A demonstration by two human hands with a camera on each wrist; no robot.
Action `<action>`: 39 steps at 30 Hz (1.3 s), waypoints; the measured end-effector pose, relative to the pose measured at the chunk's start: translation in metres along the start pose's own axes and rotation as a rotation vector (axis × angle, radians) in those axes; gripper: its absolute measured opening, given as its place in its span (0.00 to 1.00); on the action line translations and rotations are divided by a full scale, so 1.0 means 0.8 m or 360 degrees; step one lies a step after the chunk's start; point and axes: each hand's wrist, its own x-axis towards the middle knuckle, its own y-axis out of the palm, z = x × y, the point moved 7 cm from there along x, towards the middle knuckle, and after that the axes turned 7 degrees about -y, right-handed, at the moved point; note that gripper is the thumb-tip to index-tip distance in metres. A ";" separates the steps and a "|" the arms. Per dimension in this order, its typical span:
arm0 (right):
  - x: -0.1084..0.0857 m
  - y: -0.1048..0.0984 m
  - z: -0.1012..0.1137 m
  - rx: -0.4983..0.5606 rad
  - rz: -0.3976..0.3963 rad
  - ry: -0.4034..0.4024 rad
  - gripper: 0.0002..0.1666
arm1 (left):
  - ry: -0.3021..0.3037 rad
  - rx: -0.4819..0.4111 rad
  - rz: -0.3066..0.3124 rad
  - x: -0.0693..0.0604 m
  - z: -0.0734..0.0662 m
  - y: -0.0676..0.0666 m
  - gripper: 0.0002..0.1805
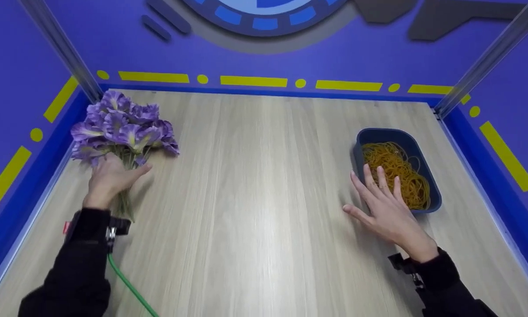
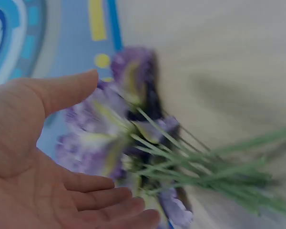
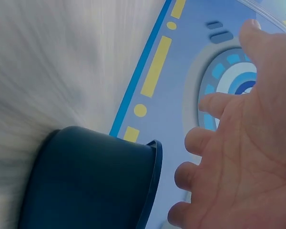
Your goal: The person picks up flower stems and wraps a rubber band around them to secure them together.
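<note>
A bunch of purple artificial irises (image 1: 123,125) lies at the back left of the table, green stems (image 2: 214,174) toward the front. Over the stems is my left hand (image 1: 112,178), thumb spread away from the fingers; the left wrist view shows the palm holding nothing. On the right stands a dark blue tub (image 1: 435,200) with many yellow-brown rubber bands (image 1: 398,171) inside. My right hand (image 1: 385,211) hovers by the tub's near left side, fingers spread, partly covering it. In the right wrist view the palm is bare, beside the tub's outer wall (image 3: 90,176).
A light wood-grain table (image 1: 255,198) lies between the hands. Blue panels with yellow marks (image 1: 252,81) enclose its back and sides, with metal posts (image 1: 488,57) at the back corners. A green cable (image 1: 129,284) trails from the left wrist.
</note>
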 end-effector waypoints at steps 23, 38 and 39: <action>0.000 0.016 0.005 0.0010 0.0047 -0.0009 0.48 | -0.0424 -0.0788 0.0124 0.087 0.033 0.020 0.12; 0.014 0.014 0.018 -0.0117 -0.0015 -0.0066 0.51 | -0.0474 -0.2283 0.0793 0.080 -0.024 0.046 0.14; 0.015 0.014 0.020 -0.0125 -0.0028 -0.0079 0.52 | -0.0475 -0.2334 0.0787 0.077 -0.030 0.046 0.13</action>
